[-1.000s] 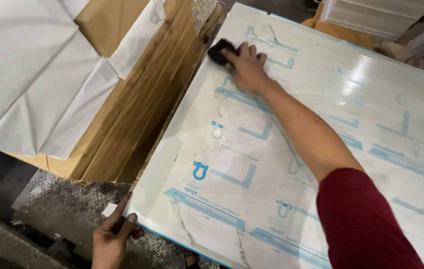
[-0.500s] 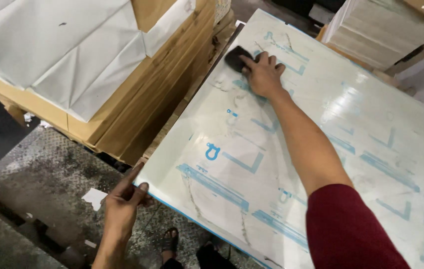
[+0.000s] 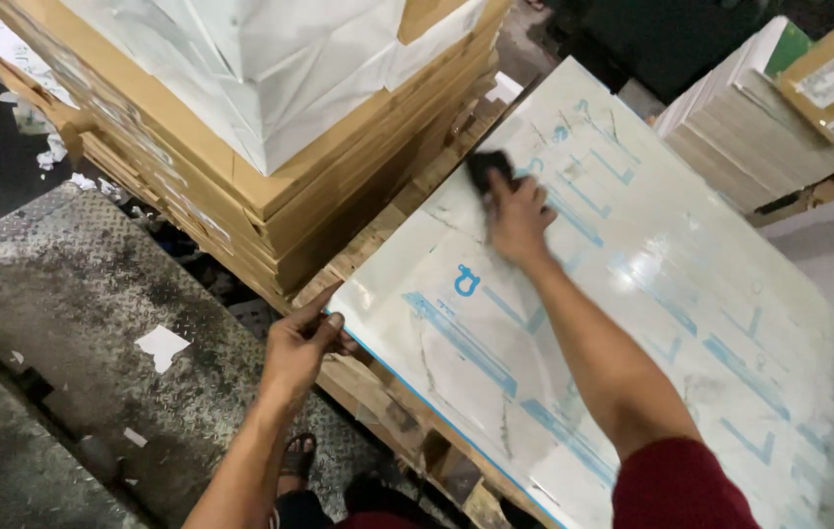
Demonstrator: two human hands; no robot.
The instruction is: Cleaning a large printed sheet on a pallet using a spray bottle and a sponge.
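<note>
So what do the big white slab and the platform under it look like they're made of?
The slab looks like glossy marble-pattern tile or stone under clear film with blue markings; glare and grey veining suggest this. The platform under it looks like rough bare wood, slatted with gaps.

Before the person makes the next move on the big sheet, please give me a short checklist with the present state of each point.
1. Right hand presses the dark pad flat on the film-covered sheet: ok.
2. Left hand steadies the sheet at its near corner, fingers on the edge: ok.
3. Sheet fully supported by the wooden pallet under it: cannot tell, far side is out of view.
4. Stack of cardboard boxes stands apart from the sheet: ok.
5. Foot in a sandal stands close under the pallet edge: not ok.
</note>
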